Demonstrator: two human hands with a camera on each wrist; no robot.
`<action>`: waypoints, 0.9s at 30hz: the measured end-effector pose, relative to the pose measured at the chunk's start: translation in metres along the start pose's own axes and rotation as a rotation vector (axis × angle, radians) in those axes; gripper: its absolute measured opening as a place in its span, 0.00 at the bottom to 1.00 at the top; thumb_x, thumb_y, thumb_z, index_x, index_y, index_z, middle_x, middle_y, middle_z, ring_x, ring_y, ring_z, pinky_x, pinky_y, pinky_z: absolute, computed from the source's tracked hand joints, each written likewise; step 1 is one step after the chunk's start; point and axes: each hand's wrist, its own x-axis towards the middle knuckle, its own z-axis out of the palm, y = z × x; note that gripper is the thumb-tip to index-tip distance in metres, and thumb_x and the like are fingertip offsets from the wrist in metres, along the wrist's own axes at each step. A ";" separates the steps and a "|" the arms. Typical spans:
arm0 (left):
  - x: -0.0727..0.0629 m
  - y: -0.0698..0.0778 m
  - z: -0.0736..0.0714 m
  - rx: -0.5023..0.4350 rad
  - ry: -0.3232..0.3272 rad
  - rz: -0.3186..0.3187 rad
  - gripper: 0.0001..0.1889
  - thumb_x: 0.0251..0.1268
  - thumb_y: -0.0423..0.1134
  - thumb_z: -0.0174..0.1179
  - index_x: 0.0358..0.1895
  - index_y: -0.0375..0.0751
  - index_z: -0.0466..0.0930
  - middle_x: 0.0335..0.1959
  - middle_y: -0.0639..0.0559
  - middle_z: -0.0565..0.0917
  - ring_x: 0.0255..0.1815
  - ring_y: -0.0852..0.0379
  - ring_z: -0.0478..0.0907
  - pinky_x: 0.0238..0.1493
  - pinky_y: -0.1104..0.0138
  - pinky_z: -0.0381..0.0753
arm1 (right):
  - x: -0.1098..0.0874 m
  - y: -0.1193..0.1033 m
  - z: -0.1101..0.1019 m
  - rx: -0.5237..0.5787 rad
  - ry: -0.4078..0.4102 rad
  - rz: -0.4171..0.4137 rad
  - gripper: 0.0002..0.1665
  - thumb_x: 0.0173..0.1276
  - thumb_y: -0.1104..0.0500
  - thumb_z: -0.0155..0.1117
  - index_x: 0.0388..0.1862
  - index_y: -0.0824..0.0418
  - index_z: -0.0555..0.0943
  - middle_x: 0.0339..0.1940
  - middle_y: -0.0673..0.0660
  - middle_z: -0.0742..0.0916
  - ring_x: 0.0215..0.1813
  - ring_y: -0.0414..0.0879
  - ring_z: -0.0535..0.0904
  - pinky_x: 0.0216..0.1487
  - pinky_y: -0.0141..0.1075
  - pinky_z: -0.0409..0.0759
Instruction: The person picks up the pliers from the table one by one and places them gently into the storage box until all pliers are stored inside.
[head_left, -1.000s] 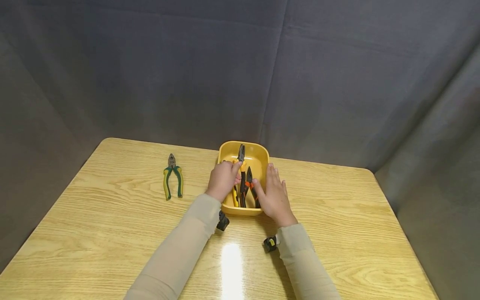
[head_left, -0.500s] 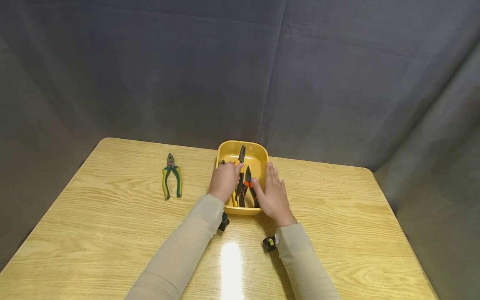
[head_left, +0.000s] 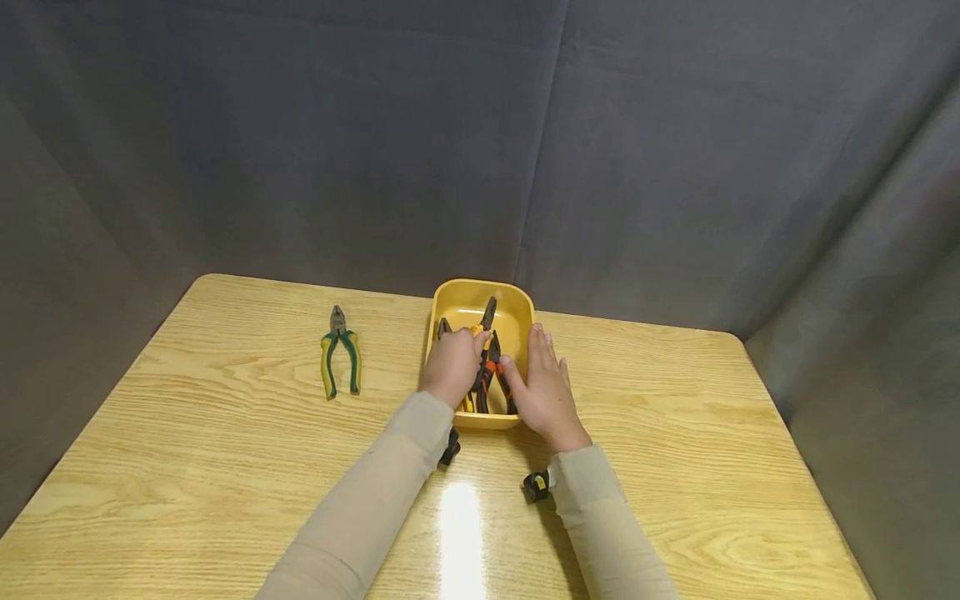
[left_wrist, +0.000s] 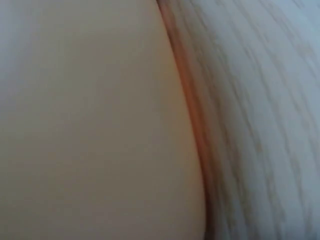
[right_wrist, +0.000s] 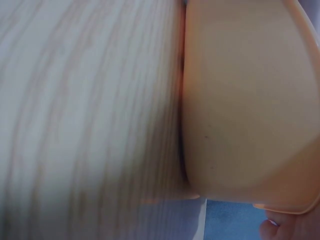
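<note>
Left hand [head_left: 453, 367] pinches yellow-black pliers [head_left: 489, 314]; right hand [head_left: 551, 393] lies spread against bin [head_left: 487, 422]. Close packing could snag adjacent orange-black pliers [head_left: 494, 350].

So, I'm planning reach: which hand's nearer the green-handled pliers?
Left: left hand over the bin, right of the green pliers; right hand farther right, at the bin.

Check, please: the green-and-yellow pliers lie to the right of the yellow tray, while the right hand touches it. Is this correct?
Not quite: the green-and-yellow pliers lie to the left of the yellow tray, as the head view shows, while the right hand touches the tray.
</note>
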 end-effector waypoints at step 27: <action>0.005 -0.004 0.004 0.002 -0.103 -0.060 0.23 0.83 0.44 0.49 0.25 0.37 0.78 0.11 0.53 0.69 0.10 0.59 0.65 0.14 0.69 0.63 | 0.000 -0.002 0.000 0.003 0.004 0.006 0.47 0.82 0.37 0.41 0.84 0.65 0.42 0.84 0.61 0.50 0.84 0.57 0.43 0.79 0.61 0.44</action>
